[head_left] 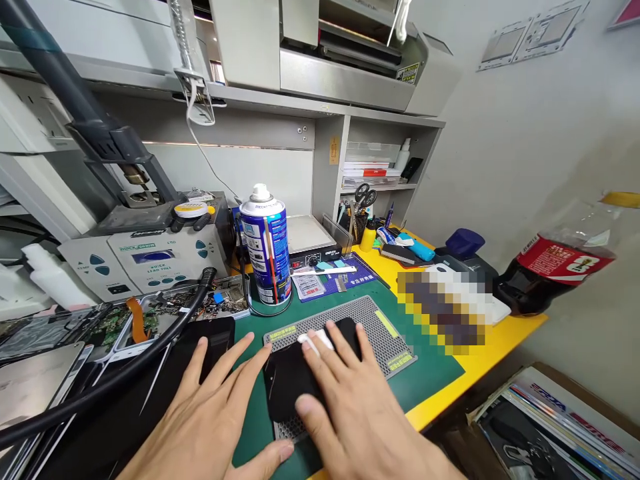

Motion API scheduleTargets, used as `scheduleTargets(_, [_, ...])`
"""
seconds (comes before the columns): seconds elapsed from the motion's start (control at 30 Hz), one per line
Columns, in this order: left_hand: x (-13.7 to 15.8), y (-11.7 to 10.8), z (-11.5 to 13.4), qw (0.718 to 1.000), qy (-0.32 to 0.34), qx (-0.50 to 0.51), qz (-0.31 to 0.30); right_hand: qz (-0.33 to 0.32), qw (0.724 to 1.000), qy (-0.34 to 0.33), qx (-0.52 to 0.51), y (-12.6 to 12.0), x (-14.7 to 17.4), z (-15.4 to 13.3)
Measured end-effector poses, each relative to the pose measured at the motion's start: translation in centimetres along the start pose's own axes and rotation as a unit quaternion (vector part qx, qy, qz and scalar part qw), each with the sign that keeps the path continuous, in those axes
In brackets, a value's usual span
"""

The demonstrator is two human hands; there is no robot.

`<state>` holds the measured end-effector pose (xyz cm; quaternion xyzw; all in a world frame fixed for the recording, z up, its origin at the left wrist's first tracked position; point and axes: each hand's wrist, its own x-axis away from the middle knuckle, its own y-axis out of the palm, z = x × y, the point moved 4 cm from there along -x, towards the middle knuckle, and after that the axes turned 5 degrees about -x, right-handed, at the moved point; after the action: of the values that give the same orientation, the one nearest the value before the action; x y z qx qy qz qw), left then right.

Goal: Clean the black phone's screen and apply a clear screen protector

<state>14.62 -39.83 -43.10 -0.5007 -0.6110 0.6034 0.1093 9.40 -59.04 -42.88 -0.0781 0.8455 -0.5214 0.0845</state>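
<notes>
My right hand [350, 393] lies with fingers spread over a black phone-like device [290, 383]. Its fingertips press a small white wipe [316, 343] against the dark glossy surface, without gripping it. The device rests on a grey perforated mat [350, 310] with yellow labels, on a green work mat [440, 373]. Beside the device's left edge, my left hand [215, 407] hovers with fingers apart, holding nothing. Under and left of it is another dark flat panel [210, 333].
A blue spray can [265, 247] stands behind the perforated mat. A black hose [185, 327] crosses the left side past opened circuit boards [110, 340] and a soldering station [150, 260]. A cola bottle [555, 260] tilts at right. Open boxes [565, 427] sit below the yellow table edge [520, 333].
</notes>
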Motion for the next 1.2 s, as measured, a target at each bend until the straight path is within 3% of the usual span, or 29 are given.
scheduleTargets(0.17, [-0.2, -0.1, 0.1, 1.000, 0.008, -0.016, 0.005, 0.055, 0.993, 0.064, 0.085, -1.6, 1.1, 4.0])
scheduleTargets(0.3, [-0.5, -0.2, 0.2, 0.999, 0.002, -0.030, -0.012, 0.067, 0.990, 0.073, 0.103, -2.0, 1.1, 4.8])
scheduleTargets(0.47, [-0.8, -0.4, 0.5, 0.999, -0.007, -0.025, -0.030, 0.058, 0.992, 0.066, 0.086, -0.8, 1.4, 2.9])
scheduleTargets(0.63, [-0.3, -0.2, 0.0, 0.999, -0.029, 0.023, -0.039, 0.032, 0.999, -0.028, 0.022, 2.6, 1.2, -1.3])
scheduleTargets(0.77, [-0.3, 0.1, 0.1, 1.000, 0.016, 0.009, -0.003, 0.049, 0.997, -0.056, -0.021, 3.3, 0.7, -2.9])
scheduleTargets(0.83, [-0.4, 0.0, 0.2, 0.999, 0.032, -0.017, 0.025, 0.040, 0.998, -0.048, -0.017, 2.5, 0.8, -2.1])
scheduleTargets(0.93, [-0.4, -0.2, 0.5, 0.997, 0.031, -0.048, 0.042, 0.048, 0.998, 0.027, 0.035, 0.4, 1.3, 1.0])
scheduleTargets(1.07, [-0.5, -0.8, 0.9, 0.998, 0.026, -0.054, 0.028, 0.062, 0.989, 0.067, 0.112, -1.3, 1.9, 4.1])
scheduleTargets(1.2, [-0.9, -1.3, 1.1, 0.999, 0.012, -0.041, -0.009, 0.080, 0.983, 0.061, 0.151, -0.8, 2.6, 4.8])
